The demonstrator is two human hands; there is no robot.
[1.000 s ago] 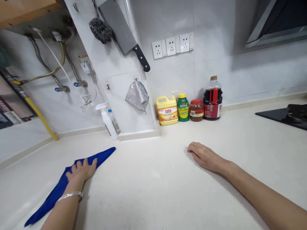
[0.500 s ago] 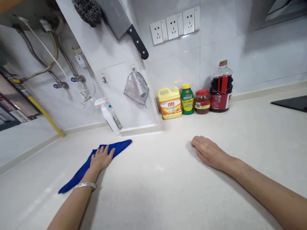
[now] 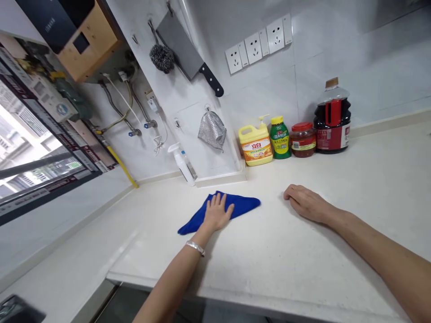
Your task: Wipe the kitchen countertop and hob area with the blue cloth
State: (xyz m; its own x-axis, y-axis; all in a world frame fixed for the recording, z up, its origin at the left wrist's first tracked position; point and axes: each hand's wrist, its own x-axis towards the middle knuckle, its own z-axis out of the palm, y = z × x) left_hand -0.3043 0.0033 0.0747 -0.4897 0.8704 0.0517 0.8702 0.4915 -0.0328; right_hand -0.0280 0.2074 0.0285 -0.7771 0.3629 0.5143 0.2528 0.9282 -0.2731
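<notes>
My left hand lies flat, fingers spread, pressing on a blue cloth spread on the white countertop. A silver bracelet sits on that wrist. My right hand rests palm down on the counter to the right of the cloth, fingers loosely curled under and holding nothing. The two hands are apart, with bare counter between them.
Against the back wall stand a yellow detergent jug, a green bottle, a red-lidded jar and a dark sauce bottle. A white spray bottle stands by the wall corner. A cleaver, a scourer and a mesh cloth hang above. A window is at left.
My left hand has slid the blue cloth to the right along the counter, toward my right hand. The cloth has bunched shorter. My right hand has stayed in place.
</notes>
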